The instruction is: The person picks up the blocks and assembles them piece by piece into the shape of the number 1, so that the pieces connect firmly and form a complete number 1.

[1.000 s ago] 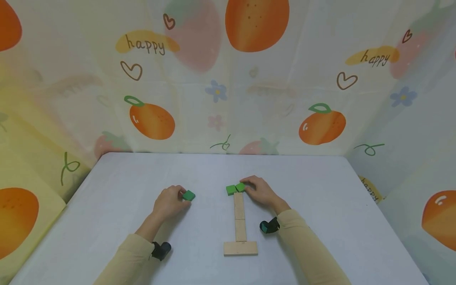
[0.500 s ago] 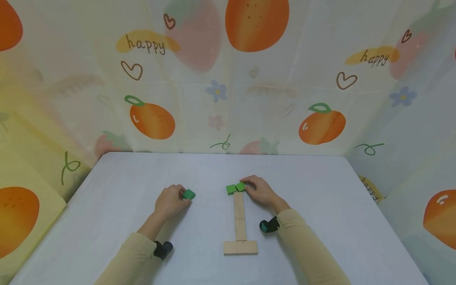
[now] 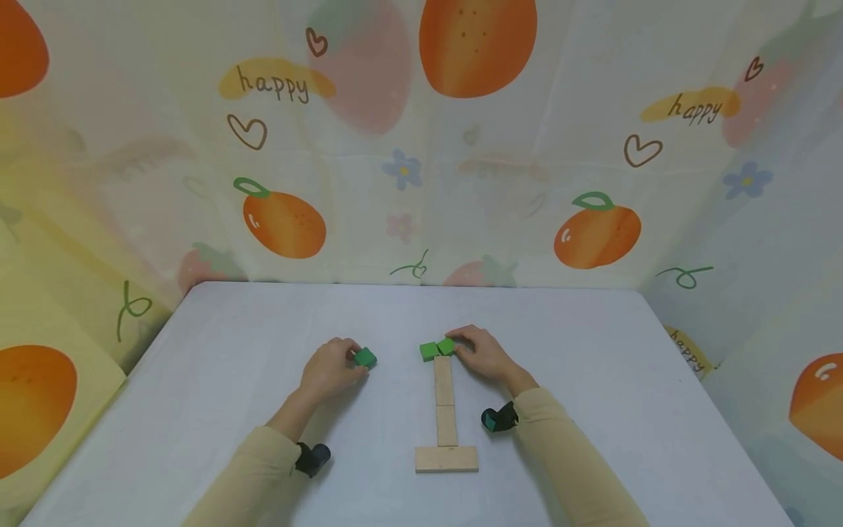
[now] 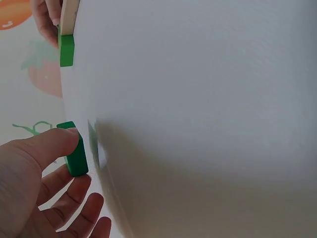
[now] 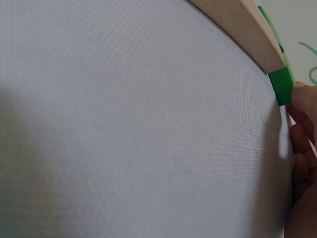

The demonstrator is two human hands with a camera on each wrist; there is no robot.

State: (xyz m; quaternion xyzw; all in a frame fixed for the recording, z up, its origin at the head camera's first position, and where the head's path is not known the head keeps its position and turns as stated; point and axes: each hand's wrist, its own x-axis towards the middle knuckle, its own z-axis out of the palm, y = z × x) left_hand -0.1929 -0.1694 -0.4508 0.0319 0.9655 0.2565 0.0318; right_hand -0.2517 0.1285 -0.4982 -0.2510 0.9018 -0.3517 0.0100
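My left hand (image 3: pixel 331 371) pinches a dark green block (image 3: pixel 365 357) between thumb and fingers, left of the other blocks. In the left wrist view the thumb presses the top of this green block (image 4: pixel 77 156), and its shadow falls on the table beside it. At the far end of a wooden row, two light green blocks (image 3: pixel 429 351) lie side by side, slightly angled to each other. My right hand (image 3: pixel 485 354) holds the right-hand light green block (image 3: pixel 446 346) by its outer edge, thumb on the near side. In the right wrist view that block (image 5: pixel 281 87) meets a wooden plank's end.
Two narrow wooden planks (image 3: pixel 444 380) run end to end toward me. Crosswise at their near end lies a wider wooden plank (image 3: pixel 446 460). All lie on a white table (image 3: pixel 566 322), with a fruit-print cloth (image 3: pixel 474 219) hanging behind it.
My left hand has moved right with the dark green block, closer to the light green pair. My right hand and the blocks by it stay where they were.
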